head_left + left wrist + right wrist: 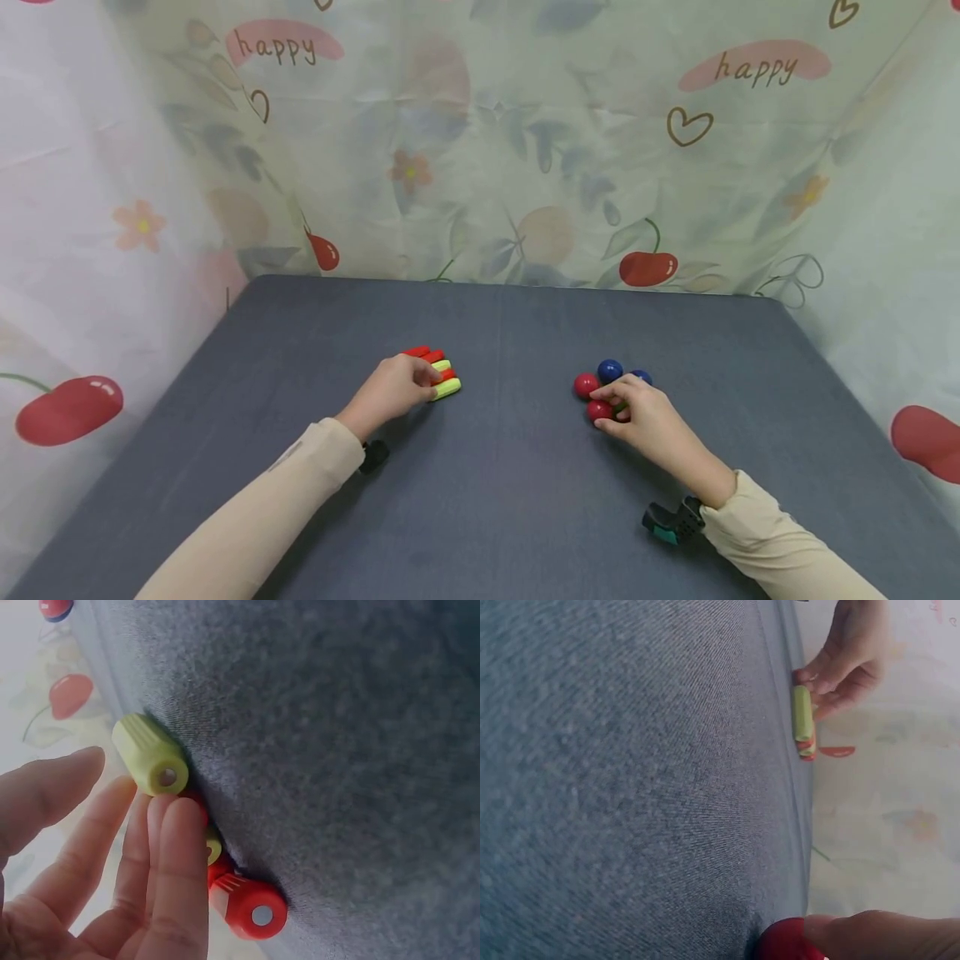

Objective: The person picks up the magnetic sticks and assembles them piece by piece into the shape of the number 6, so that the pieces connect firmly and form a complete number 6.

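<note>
While each hand works its own group, the left hand (392,392) sits at a row of bars (434,356) and the right hand (654,417) among balls. Left: thumb apart from the fingers, fingertips at the near yellow bar (450,387), no clamp seen. Right: thumb and forefinger curl about the near red ball (599,411), one on either side; firmness cannot be told. Another red ball (587,385) lies just past the forefinger tip, two blue balls (611,371) beyond the knuckles; a green item (619,407) shows partly between the fingers.

Step, as judged: adjusting bar and ball; setting down or taking up, cannot tell. Next move probably calls for thumb brought across the bar's sides if lifting, or fingers parted without nudging neighbours.

Axis: the yellow bar lies flat, pointing out past the left fingertips toward the right hand, slightly away from the person; its inset end faces the left palm.
</note>
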Motion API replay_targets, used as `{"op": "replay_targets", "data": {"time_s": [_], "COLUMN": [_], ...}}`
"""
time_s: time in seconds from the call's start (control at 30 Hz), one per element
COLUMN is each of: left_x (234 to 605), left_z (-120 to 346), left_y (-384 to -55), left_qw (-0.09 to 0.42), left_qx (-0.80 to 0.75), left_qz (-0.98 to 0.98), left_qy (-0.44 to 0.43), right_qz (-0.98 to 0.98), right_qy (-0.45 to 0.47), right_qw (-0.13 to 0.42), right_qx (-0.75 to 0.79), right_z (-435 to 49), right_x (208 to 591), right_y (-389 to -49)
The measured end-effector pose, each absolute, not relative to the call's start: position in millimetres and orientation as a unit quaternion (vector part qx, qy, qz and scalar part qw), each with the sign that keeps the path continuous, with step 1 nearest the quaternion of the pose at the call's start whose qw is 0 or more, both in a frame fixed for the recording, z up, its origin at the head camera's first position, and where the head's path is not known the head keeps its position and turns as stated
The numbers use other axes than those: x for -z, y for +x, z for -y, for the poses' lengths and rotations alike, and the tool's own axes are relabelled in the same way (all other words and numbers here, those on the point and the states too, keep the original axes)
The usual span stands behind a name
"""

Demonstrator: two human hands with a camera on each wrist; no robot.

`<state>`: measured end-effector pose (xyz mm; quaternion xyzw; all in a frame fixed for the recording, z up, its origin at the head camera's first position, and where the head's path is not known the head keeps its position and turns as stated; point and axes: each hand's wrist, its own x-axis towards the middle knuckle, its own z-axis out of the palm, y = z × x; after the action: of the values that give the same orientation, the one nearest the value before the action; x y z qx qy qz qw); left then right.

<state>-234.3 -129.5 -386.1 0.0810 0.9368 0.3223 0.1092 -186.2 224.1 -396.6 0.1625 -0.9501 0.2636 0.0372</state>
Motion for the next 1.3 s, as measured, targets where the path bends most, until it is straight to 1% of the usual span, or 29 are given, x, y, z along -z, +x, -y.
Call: {"op": "replay_targets", "data": {"time_s": [0.5,0.7,1.03,1.13,1.3], "left_x": [386,384,382,378,366], "left_z": [118,118,119,118,112], "left_y": [-238,-237,-234,-232,-230], "left_qw": [0.099,0.093,0.111,0.105,0.079], "left_qx": [-0.283,-0.267,-0.276,-0.273,-0.287], "left_qz": [-0.952,-0.956,-0.952,-0.952,-0.950], "left_qy": [0.066,0.074,0.075,0.086,0.094], "right_qz": [0.955,0.955,0.955,0.954,0.954], "right_qy": [0.158,0.162,0.159,0.161,0.162], "right_qw": [0.037,0.033,0.030,0.029,0.027], "right_qx": [-0.248,-0.248,-0.249,-0.251,-0.251], "right_z": [-223,-221,-222,-222,-221], "right_x": [396,395,395,395,395], "right_y": [-187,-187,-189,-189,-189]}}
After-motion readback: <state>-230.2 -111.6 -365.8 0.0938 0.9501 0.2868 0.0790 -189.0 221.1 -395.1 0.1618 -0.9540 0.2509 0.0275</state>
